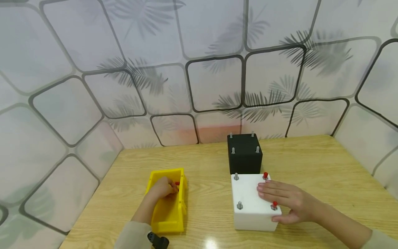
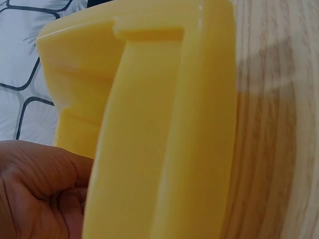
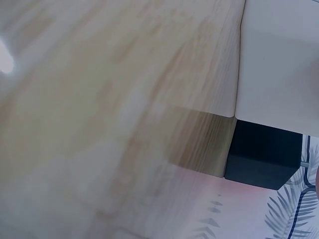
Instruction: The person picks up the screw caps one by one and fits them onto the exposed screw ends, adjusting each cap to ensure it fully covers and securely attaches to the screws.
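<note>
- Right hand (image 1: 286,200): fingers straight, resting on white boxy block (image 1: 248,193); red caps (image 1: 275,204) on two metal bolts (image 1: 274,208).
- Left hand (image 1: 163,188): inside yellow plastic bin (image 1: 168,226), by red pieces (image 1: 177,183); bin wall screens wrist view, cannot tell if pinching.
- Black cubic block (image 1: 245,163), metal studs (image 1: 233,151) on top, directly behind.
- Pale leaf-print backdrop (image 1: 217,41).
</note>
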A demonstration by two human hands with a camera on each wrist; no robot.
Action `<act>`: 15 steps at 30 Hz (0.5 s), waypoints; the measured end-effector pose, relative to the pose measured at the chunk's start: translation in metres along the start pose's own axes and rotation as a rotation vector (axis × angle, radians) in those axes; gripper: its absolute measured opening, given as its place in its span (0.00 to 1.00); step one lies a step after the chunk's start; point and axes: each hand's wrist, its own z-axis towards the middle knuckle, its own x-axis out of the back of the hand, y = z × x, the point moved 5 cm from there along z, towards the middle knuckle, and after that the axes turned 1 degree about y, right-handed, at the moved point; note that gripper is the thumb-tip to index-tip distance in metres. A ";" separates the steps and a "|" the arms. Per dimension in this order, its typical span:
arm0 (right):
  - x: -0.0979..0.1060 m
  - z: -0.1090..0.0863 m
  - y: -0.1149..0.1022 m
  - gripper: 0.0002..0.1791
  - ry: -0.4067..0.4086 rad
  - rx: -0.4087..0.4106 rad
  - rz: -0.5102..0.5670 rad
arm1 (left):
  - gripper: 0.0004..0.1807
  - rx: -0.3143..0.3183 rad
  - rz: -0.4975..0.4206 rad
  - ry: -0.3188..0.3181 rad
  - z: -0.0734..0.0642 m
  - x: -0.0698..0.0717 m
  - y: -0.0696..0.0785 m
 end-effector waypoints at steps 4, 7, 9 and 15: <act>0.000 0.000 -0.001 0.31 0.002 0.001 0.002 | 0.06 0.009 -0.062 -0.006 0.000 -0.001 -0.002; 0.001 0.000 -0.001 0.31 0.002 -0.002 0.005 | 0.06 0.025 -0.106 -0.009 0.000 -0.002 -0.003; 0.001 0.000 -0.001 0.31 0.002 -0.004 0.006 | 0.06 0.040 -0.127 -0.003 0.001 -0.003 -0.003; 0.000 0.000 -0.001 0.31 0.005 0.001 0.005 | 0.07 0.060 -0.171 0.006 0.005 -0.005 -0.007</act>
